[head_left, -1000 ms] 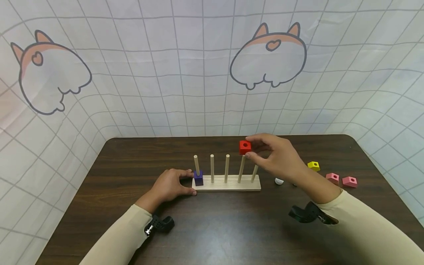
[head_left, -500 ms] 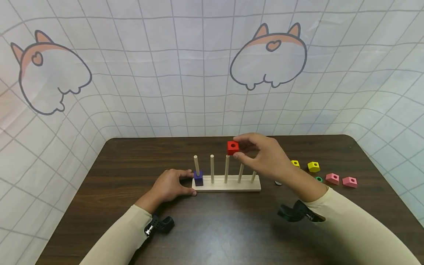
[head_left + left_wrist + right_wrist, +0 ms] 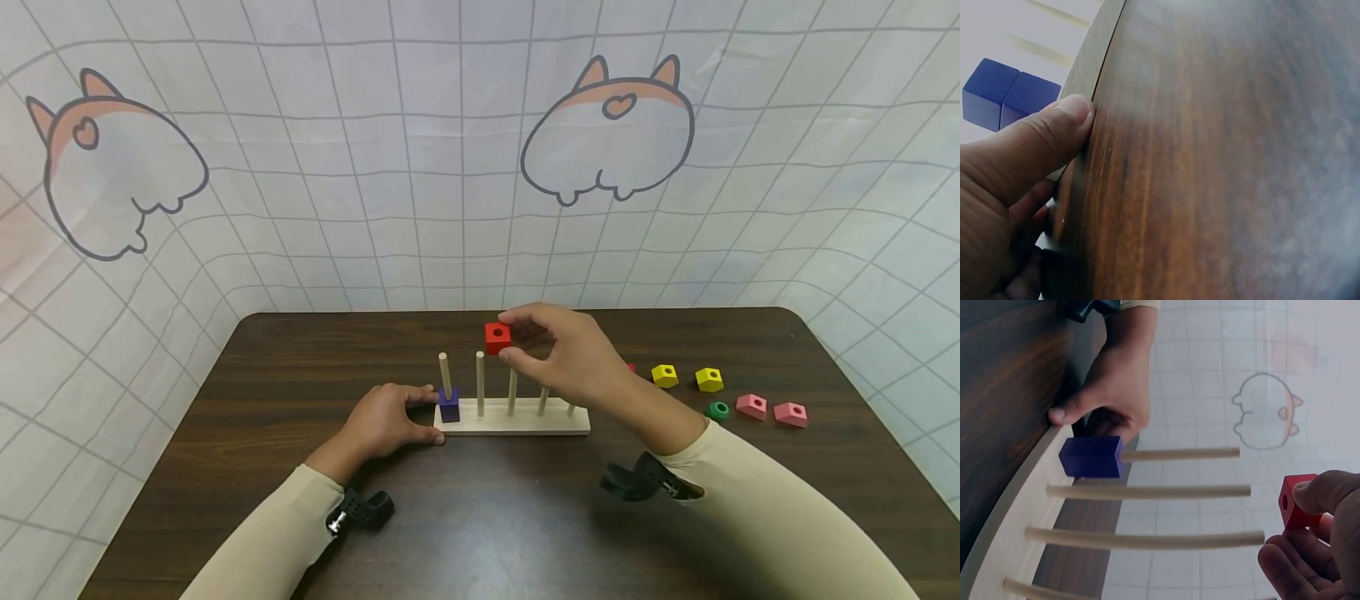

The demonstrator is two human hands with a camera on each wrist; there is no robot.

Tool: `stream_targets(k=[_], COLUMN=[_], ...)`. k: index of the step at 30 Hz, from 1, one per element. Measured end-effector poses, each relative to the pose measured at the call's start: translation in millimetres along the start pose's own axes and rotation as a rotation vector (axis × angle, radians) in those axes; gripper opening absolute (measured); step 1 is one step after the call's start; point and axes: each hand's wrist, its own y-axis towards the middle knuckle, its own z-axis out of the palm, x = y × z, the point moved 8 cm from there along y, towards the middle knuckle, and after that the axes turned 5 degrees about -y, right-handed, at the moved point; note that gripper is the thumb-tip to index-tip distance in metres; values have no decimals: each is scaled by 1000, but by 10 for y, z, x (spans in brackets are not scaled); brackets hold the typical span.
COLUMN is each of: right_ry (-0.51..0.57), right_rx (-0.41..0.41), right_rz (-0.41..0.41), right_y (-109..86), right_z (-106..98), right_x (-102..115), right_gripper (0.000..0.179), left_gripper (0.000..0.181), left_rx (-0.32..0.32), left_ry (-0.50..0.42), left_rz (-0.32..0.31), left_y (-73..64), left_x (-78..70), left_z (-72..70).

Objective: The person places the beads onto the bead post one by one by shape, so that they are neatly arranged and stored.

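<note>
A light wooden pegboard [image 3: 525,427] with several upright pegs stands on the table. My left hand [image 3: 382,421] holds its left end, the thumb [image 3: 1054,134] against the front edge and the fingers further back. A purple block [image 3: 449,408] sits low on the leftmost peg, beside that hand. My right hand [image 3: 562,354] pinches a red block [image 3: 497,346] with a hole through it, between thumb and fingers. In the right wrist view this red block [image 3: 1291,515] is off the pegs, beyond the tip of the second peg [image 3: 1154,492] from the left.
Right of the board lie two yellow blocks [image 3: 708,381], two pink blocks [image 3: 791,415] and a green piece [image 3: 717,411] with a hole. Another red piece [image 3: 632,367] is mostly hidden behind the right arm. A white tiled-pattern curtain [image 3: 420,183] hangs behind the table [image 3: 480,517].
My right hand has carried the red block leftward above the pegs, from near the fourth peg to near the second. The left hand and the purple block have stayed put.
</note>
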Motion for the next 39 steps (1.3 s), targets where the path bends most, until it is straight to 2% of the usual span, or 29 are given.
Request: stream_targets(k=[11, 25, 34, 39], right_ry=[36, 57, 12, -34], right_rx=[-3, -7, -24, -4], right_rz=[-26, 26, 68, 98], right_y=[81, 168, 199, 205], right_z=[148, 350, 454, 506], right_x=[101, 204, 279, 330], right_gripper=[40, 36, 36, 37], left_gripper=[60, 59, 59, 59], left_rx=[4, 5, 9, 14], left_ry=[-10, -20, -19, -17], left_rz=[-2, -4, -14, -9], left_y=[10, 12, 16, 16], left_x=[14, 18, 39, 28], left_z=[-1, -3, 3, 5])
